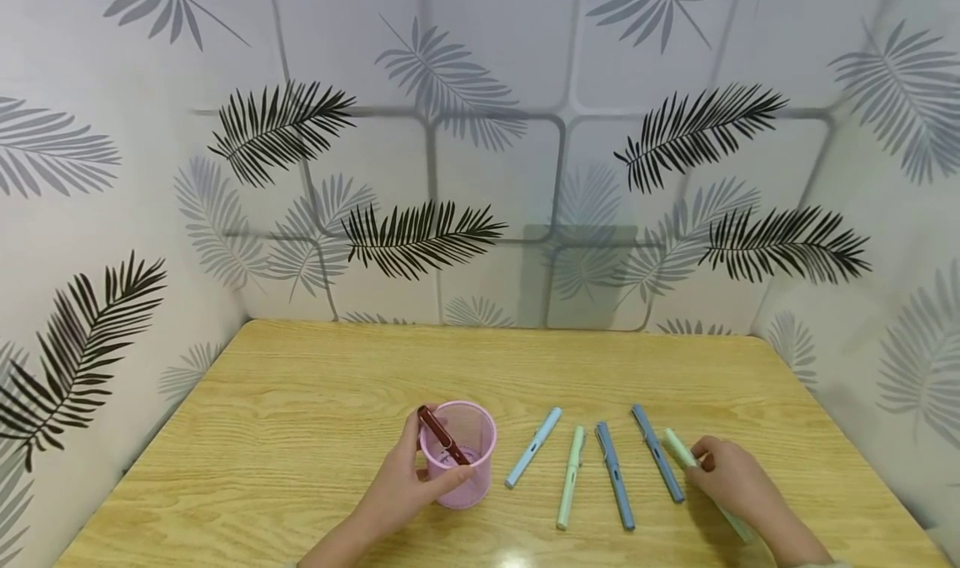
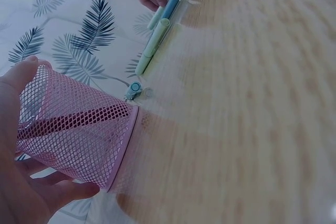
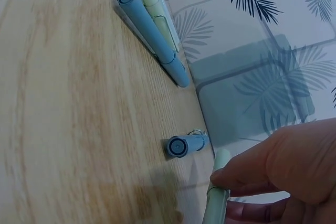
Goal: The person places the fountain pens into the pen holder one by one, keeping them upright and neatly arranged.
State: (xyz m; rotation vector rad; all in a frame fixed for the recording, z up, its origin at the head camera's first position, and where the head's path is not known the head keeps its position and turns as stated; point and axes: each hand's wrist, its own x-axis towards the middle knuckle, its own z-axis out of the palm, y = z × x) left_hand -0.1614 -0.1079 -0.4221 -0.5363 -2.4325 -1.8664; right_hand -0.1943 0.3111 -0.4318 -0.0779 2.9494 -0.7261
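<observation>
Pinching a pale green pen [image 1: 677,445], the right hand [image 1: 738,478] is holding its thumb and fingers clamped on it; one end is poking out past the fingertips toward the far side, and the other is running back under the hand toward the wrist. The left hand [image 1: 401,480] is curling its fingers round a pink mesh cup [image 1: 468,493], thumb on the near side, while a dark red pen [image 1: 444,436] is leaning inside, its upper end resting at the rim right by those fingers. Between the two hands' fingers, four pens are lying on the table [image 1: 337,401]: a light blue pen [image 1: 534,447] near the cup, then a light green pen [image 1: 572,478], a first blue pen [image 1: 615,475] and, nearest the right fingers, a second blue pen [image 1: 657,453]. Beyond the fingers, the table is stretching to its far edge at a leaf-patterned wall [image 1: 495,176]; right of the right fingers its side edge is slanting past, while a wider stretch is reaching leftward from the left fingers. Small dark marks are showing on the cup's floor, too tiny to read.
</observation>
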